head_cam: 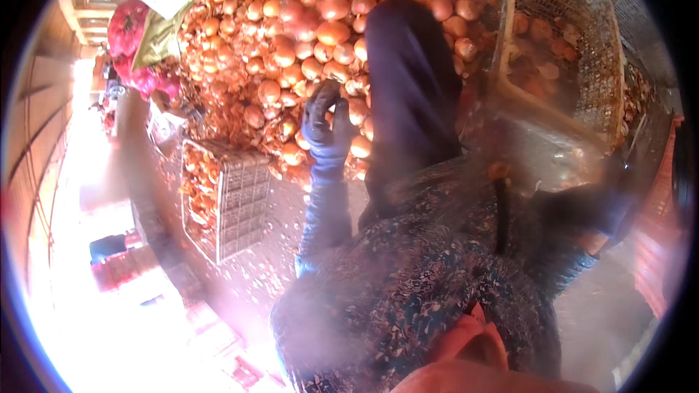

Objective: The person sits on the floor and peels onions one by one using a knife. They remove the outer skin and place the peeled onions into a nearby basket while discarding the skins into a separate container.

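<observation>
A large heap of brown onions (333, 33) with loose dry skins lies before me. Over its near edge is my left hand (327, 120), in a dark glove, fingers curled with thumb and fingertips apart; onions lie just beyond and beneath it, and whether it grips one cannot be told. My right hand (617, 202), at the right beside my hip, is dark and blurred; its fingers and anything in them cannot be made out. My dark-trousered knee (412, 76) rises between the heap and a dirty plastic crate (614, 76) that has several onions inside.
A lattice plastic crate (243, 204) of onions or skins stands left of my left arm. Pink mesh sacks (128, 27) and a greenish sack (161, 38) lie at the upper left. A red crate-like object (655, 229) is at the far right. Glare washes out the lower left.
</observation>
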### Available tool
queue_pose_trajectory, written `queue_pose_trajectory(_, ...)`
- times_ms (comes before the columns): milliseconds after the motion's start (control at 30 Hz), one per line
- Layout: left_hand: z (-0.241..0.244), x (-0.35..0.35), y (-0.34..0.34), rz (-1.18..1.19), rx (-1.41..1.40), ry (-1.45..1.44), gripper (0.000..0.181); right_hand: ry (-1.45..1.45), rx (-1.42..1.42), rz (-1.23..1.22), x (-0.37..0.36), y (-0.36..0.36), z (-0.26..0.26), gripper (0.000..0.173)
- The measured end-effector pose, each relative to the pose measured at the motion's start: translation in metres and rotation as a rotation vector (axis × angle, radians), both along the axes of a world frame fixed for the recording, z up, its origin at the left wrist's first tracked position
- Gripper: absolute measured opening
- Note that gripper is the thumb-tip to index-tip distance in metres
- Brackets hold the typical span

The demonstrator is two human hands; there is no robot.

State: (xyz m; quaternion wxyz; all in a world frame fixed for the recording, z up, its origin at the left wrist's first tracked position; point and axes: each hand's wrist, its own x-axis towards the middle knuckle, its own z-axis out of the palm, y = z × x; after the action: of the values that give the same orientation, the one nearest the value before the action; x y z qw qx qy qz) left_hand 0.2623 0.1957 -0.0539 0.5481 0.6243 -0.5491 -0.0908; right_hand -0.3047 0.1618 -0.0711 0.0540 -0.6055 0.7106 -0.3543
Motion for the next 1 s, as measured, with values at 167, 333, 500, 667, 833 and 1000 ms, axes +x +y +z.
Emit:
queue_pose_trajectory(167, -0.211, 0.065, 0.172, 0.440, 0.405, 0.540, 0.049, -0.243, 0.032, 0.152, 0.002, -0.005, -0.002, 0.052)
queue_pose_trajectory(333, -0.333, 0.150, 0.297, 0.998, 0.458, 0.362, 0.056, -0.671, 0.103, 0.354, -0.006, -0.013, -0.002, 0.055)
queue_pose_trajectory(500, -0.335, 0.157, 0.277, 0.973, 0.331, 0.896, 0.057, -0.687, 0.134, 0.254, 0.018, -0.016, 0.010, 0.058)
queue_pose_trajectory(667, -0.316, 0.156, 0.241, 0.933, 0.279, 1.044, 0.058, -0.501, 0.203, 0.208, 0.023, -0.013, 0.012, 0.061)
queue_pose_trajectory(833, -0.289, 0.155, 0.210, 0.817, 0.190, 1.113, 0.060, -0.586, 0.205, 0.228, 0.020, -0.008, 0.011, 0.062)
queue_pose_trajectory(1000, -0.254, 0.144, 0.167, 0.624, 0.111, 1.150, 0.063, -1.379, 0.198, 0.455, -0.012, -0.006, 0.005, 0.065)
